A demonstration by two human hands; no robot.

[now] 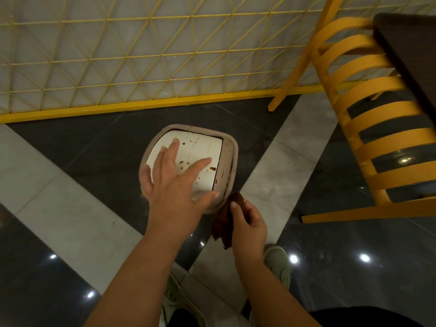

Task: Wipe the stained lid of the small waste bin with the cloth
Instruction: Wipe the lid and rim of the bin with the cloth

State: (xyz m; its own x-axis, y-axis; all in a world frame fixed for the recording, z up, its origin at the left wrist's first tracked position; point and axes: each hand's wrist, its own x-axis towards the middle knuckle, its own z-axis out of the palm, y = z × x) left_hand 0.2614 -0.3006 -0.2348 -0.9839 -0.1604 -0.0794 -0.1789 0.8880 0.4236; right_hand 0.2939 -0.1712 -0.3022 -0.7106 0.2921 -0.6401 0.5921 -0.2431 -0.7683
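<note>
Two hands: left hand (174, 182) over glossy lid (200, 152) (brown-spotted), right hand (247, 228) pinching cloth (225, 223).

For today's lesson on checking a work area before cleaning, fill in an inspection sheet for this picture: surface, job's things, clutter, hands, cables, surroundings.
Surface: glossy floor of dark and pale tiles, with light reflections.
Job's things: small waste bin stands on the floor; its white lid carries brown stains, still unwiped. Brown cloth hangs beside the bin's near edge.
Clutter: nothing seen.
Hands: left hand spread open over the lid, fingers straight; contact cannot be told. Right hand holds the cloth in its grip.
Cables: nothing seen.
Surroundings: yellow lattice panel behind the bin; yellow slatted chair and a dark table to the right; pale shoes below.
</note>
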